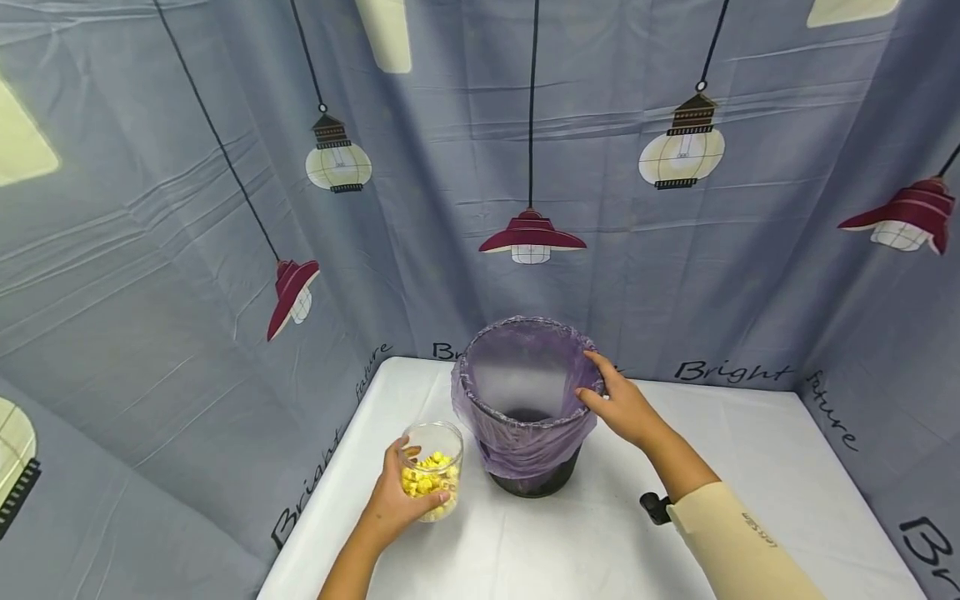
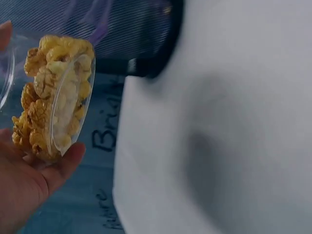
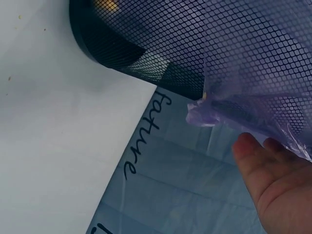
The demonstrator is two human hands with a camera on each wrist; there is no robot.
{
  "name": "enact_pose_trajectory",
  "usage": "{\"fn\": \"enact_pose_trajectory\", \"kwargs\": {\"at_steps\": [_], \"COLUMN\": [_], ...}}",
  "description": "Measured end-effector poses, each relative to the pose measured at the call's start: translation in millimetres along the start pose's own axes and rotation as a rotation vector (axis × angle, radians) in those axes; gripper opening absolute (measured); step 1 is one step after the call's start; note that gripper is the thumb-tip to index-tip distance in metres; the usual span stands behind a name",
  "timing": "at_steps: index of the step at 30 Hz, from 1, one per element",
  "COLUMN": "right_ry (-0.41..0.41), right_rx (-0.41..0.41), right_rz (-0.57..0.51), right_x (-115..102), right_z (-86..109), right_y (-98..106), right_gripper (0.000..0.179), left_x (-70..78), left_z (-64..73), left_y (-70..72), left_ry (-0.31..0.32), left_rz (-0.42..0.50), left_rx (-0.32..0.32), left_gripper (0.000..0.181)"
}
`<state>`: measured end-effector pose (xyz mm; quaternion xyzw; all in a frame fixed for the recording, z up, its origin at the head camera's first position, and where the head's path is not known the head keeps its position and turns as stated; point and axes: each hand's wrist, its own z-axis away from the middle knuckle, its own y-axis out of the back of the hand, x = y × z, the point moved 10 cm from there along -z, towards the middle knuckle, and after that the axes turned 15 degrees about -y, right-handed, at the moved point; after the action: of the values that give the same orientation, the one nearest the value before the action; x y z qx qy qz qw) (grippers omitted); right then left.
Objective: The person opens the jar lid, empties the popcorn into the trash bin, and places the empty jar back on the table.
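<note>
Two hands busy. Left hand (image 1: 401, 500) curls round a clear round plastic jar (image 1: 442, 437), thumb near side, fingers left, lifted above the white-covered table (image 1: 592, 542) at near left of the bin. Right hand (image 1: 622, 408) is at the right rim of a black mesh bin (image 1: 536, 485), thumb and forefinger spread on the purple plastic liner (image 1: 517, 442); can't tell if it pinches.

Progress, my read: setup done. Liner's on, folded over the rim; jar's in hand, no lid visible. Left: the contents, jar not tipped over the bin.

Jar: yellow popcorn (image 1: 429, 473) in the lower part, upper part clear. Bin: yellowish patch (image 3: 108, 5) low through the mesh; can't tell what. Few small specks (image 3: 9, 78) on the table. Far side: blue-grey curtain (image 1: 465, 125) with printed lamps.
</note>
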<state>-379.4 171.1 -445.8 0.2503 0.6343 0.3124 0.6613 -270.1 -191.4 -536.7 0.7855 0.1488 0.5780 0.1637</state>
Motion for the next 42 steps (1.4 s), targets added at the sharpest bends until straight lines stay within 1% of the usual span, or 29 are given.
{"fn": "enact_pose_trajectory", "kwargs": {"at_steps": [2,4,6,8,13,15,17,21,24,27,30,33,35,38,42], "right_ry": [-0.008,-0.013,-0.014,-0.021,-0.036,-0.037,-0.043,-0.053,-0.059,-0.052,-0.046,-0.051,-0.055,-0.063,-0.061], "right_rx": [-0.003,-0.008,-0.012,-0.017,-0.027,-0.028,-0.029,-0.035,-0.033,-0.027,-0.025,-0.027,-0.032,-0.04,-0.049], "right_rz": [-0.01,-0.024,-0.039,-0.053,-0.068,-0.069,-0.071,-0.077,-0.091,-0.096,-0.104,-0.113,-0.117,-0.117,-0.125], "right_x": [1,2,2,3,4,5,6,9,10,10,10,10,10,10,8], "right_z": [0.5,0.8,0.9,0.9,1.6,1.6,1.4,1.1,1.2,2.0,2.7,3.2,3.9,4.9,4.0], "right_y": [0,0,0,-1,-4,-5,-7,-9,-8,-6,-5,-5,-5,-6,-7], "right_gripper": [0.074,0.074,0.074,0.074,0.074,0.075,0.076,0.076,0.077,0.077,0.077,0.077,0.077,0.077,0.076], "left_x": [3.4,8.0,14.7,22.7,51.4,65.0,79.8,111.3,133.8,152.3,165.6,176.5,183.3,193.5,205.3], "left_z": [-7.0,-15.0,-24.6,-34.5,-60.9,-72.3,-82.6,-99.3,-109.0,-118.1,-125.3,-131.6,-135.8,-142.6,-150.6], "left_y": [16.4,29.2,38.5,45.6,57.3,58.7,59.0,54.9,49.1,41.1,33.2,24.7,18.6,7.7,-8.1], "left_ry": [0.026,0.039,0.023,0.003,-0.05,-0.073,-0.098,-0.171,-0.247,-0.324,-0.374,-0.415,-0.448,-0.519,-0.604], "left_rz": [-0.041,-0.085,-0.122,-0.132,-0.135,-0.161,-0.215,-0.324,-0.396,-0.467,-0.54,-0.601,-0.658,-0.773,-0.94], "left_rx": [0.041,0.062,0.071,0.081,0.108,0.11,0.113,0.122,0.126,0.106,0.066,0.014,-0.021,-0.081,-0.187], "left_gripper": [0.118,0.119,0.118,0.118,0.119,0.12,0.12,0.119,0.117,0.115,0.114,0.113,0.111,0.109,0.11]}}
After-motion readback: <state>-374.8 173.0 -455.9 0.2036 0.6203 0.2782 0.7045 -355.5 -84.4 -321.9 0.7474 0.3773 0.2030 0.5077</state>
